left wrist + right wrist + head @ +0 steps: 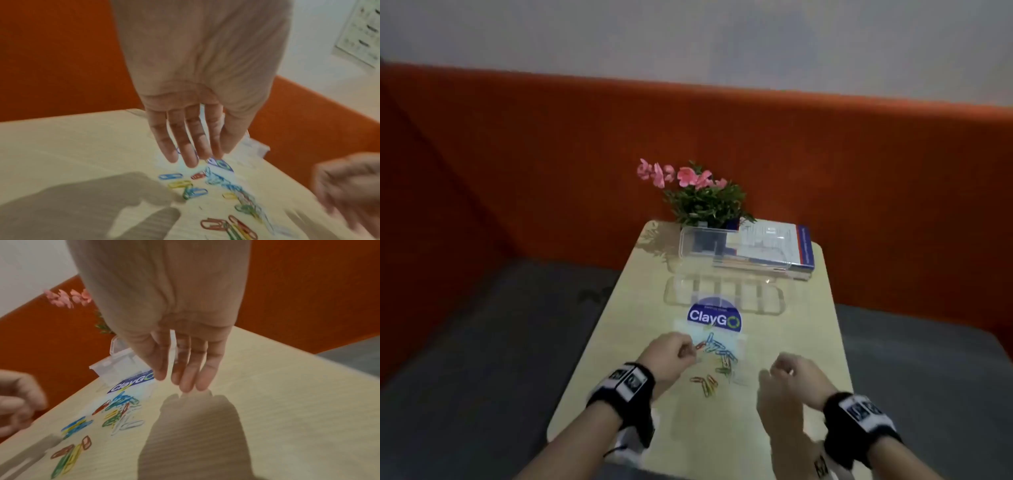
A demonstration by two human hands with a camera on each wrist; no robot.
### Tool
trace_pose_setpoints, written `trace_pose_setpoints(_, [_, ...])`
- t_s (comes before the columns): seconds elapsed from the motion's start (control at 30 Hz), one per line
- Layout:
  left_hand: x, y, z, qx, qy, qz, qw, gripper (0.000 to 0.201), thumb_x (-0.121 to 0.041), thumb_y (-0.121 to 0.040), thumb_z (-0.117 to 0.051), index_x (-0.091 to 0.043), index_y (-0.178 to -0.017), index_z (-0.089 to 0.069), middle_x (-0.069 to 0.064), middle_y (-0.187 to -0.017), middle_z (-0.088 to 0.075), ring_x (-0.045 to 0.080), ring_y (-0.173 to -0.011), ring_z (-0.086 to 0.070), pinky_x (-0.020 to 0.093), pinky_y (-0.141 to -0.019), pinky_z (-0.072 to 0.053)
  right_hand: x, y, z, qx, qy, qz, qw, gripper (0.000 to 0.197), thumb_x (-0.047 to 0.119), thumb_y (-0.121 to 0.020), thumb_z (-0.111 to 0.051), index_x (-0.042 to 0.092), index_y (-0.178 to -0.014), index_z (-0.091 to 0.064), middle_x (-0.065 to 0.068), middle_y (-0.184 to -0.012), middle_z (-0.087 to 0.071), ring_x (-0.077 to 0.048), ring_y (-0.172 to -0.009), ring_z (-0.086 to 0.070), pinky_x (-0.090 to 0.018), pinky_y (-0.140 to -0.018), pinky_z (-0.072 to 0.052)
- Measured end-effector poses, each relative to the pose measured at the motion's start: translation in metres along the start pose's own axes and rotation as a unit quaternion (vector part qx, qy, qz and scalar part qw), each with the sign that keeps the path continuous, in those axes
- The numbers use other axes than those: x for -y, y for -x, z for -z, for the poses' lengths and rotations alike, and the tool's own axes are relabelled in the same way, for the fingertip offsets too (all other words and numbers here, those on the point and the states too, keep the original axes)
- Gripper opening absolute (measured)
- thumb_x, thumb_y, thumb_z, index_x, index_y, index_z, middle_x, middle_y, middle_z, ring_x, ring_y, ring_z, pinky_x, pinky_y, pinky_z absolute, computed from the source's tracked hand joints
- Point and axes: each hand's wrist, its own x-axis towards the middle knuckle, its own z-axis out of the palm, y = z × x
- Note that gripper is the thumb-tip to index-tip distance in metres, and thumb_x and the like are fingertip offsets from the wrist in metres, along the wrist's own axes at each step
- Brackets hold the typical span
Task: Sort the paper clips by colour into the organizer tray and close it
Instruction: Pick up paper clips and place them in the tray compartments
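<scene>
Several coloured paper clips (pixel 717 356) lie loose on the pale table (pixel 722 431), some on a clear plastic bag (pixel 736 342). My left hand (pixel 686 351) hovers at the left edge of the pile, its fingers (pixel 191 146) hanging relaxed above the clips (pixel 193 191) and holding nothing. My right hand (pixel 774 373) hangs to the right of the pile, fingers (pixel 185 374) loose and empty, with the clips (pixel 119 404) to its left. The clear organizer tray (pixel 722 298) sits open behind a ClayGo sticker (pixel 714 317), and its lid (pixel 732 246) stands up at the back.
A potted plant with pink flowers (pixel 698 195) and a blue-edged book (pixel 777 246) stand at the table's far end behind the lid. An orange wall runs behind and to the left. Grey floor surrounds the small table.
</scene>
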Motion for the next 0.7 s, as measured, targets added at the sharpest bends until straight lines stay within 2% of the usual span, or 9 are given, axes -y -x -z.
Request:
trace_pose_setpoints(0.07, [-0.009,-0.018,-0.007,0.015,-0.054,-0.007,0.998,0.015,-0.018,-0.084,-0.060,-0.016,-0.098,-0.065,0.001,-0.093,-0.059,0.020,-0.091,-0.061,0.029,-0.084,-0.048,0.016,-0.017,-0.007,-0.046,0.002,0.006,0.999,0.007,0.020,-0.084,-0.056,0.025,-0.086,-0.059,-0.007,-0.093,-0.062,-0.026,-0.090,-0.062,-0.026,-0.081,-0.046])
trace_pose_setpoints(0.13, [-0.017,-0.030,-0.011,0.044,-0.107,-0.019,0.993,0.022,-0.013,-0.084,-0.057,-0.018,-0.105,-0.063,0.004,-0.108,-0.058,0.022,-0.102,-0.060,0.032,-0.090,-0.047,0.038,-0.028,-0.018,-0.056,0.011,0.022,0.998,0.019,0.029,-0.082,-0.057,0.021,-0.099,-0.062,0.000,-0.090,-0.050,-0.023,-0.083,-0.058,-0.027,-0.087,-0.047])
trace_pose_setpoints(0.2, [-0.017,-0.038,-0.019,0.075,-0.146,-0.027,0.986,0.028,-0.009,-0.083,-0.056,-0.018,-0.109,-0.060,0.005,-0.116,-0.055,0.024,-0.107,-0.057,0.034,-0.092,-0.048,0.054,-0.033,-0.035,-0.020,0.030,0.044,0.998,0.028,0.032,-0.082,-0.056,0.019,-0.106,-0.061,0.001,-0.092,-0.041,-0.025,-0.089,-0.058,-0.030,-0.089,-0.046])
trace_pose_setpoints(0.27, [-0.013,-0.046,-0.021,0.086,-0.169,-0.038,0.981,0.033,-0.006,-0.082,-0.057,-0.018,-0.113,-0.058,0.004,-0.118,-0.053,0.024,-0.109,-0.056,0.034,-0.093,-0.048,0.059,-0.037,-0.048,0.005,0.060,0.060,0.996,0.031,0.031,-0.083,-0.054,0.018,-0.110,-0.059,-0.001,-0.097,-0.040,-0.028,-0.100,-0.058,-0.032,-0.090,-0.045])
trace_pose_setpoints(0.33, [-0.007,-0.056,-0.015,0.082,-0.182,-0.053,0.979,0.033,-0.007,-0.082,-0.059,-0.017,-0.113,-0.057,0.005,-0.119,-0.053,0.025,-0.110,-0.055,0.034,-0.091,-0.046,0.058,-0.041,-0.049,0.000,0.072,0.063,0.995,0.029,0.029,-0.084,-0.053,0.017,-0.110,-0.059,-0.003,-0.100,-0.042,-0.029,-0.101,-0.057,-0.032,-0.087,-0.044])
trace_pose_setpoints(0.43, [0.005,-0.066,-0.005,0.070,-0.177,-0.054,0.980,0.027,-0.007,-0.084,-0.059,-0.016,-0.109,-0.058,0.005,-0.119,-0.055,0.024,-0.108,-0.057,0.032,-0.087,-0.045,0.047,-0.046,-0.041,-0.037,0.051,0.031,0.998,0.023,0.027,-0.085,-0.054,0.014,-0.102,-0.062,-0.001,-0.096,-0.041,-0.029,-0.094,-0.059,-0.030,-0.081,-0.043])
trace_pose_setpoints(0.57, [0.014,-0.071,0.001,0.001,-0.128,-0.019,0.992,0.019,-0.012,-0.087,-0.051,-0.019,-0.100,-0.063,0.003,-0.117,-0.059,0.024,-0.105,-0.060,0.033,-0.088,-0.047,0.035,-0.058,-0.024,-0.105,0.004,-0.048,0.993,0.024,0.027,-0.085,-0.056,0.011,-0.100,-0.064,-0.003,-0.093,-0.044,-0.028,-0.084,-0.056,-0.027,-0.073,-0.040])
trace_pose_setpoints(0.63, [0.012,-0.072,-0.003,-0.018,-0.113,-0.014,0.993,0.022,-0.010,-0.088,-0.047,-0.018,-0.100,-0.064,0.003,-0.117,-0.059,0.025,-0.104,-0.060,0.033,-0.087,-0.046,0.041,-0.064,-0.022,-0.114,-0.009,-0.057,0.992,0.024,0.026,-0.084,-0.056,0.010,-0.101,-0.065,-0.004,-0.095,-0.045,-0.029,-0.088,-0.058,-0.026,-0.075,-0.040])
trace_pose_setpoints(0.7, [0.008,-0.075,-0.010,-0.022,-0.107,-0.028,0.994,0.024,-0.008,-0.088,-0.047,-0.018,-0.103,-0.062,0.003,-0.117,-0.057,0.025,-0.105,-0.059,0.034,-0.087,-0.046,0.054,-0.072,-0.025,-0.101,-0.014,-0.038,0.994,0.023,0.023,-0.084,-0.057,0.011,-0.102,-0.064,-0.003,-0.094,-0.046,-0.029,-0.093,-0.060,-0.029,-0.081,-0.045])
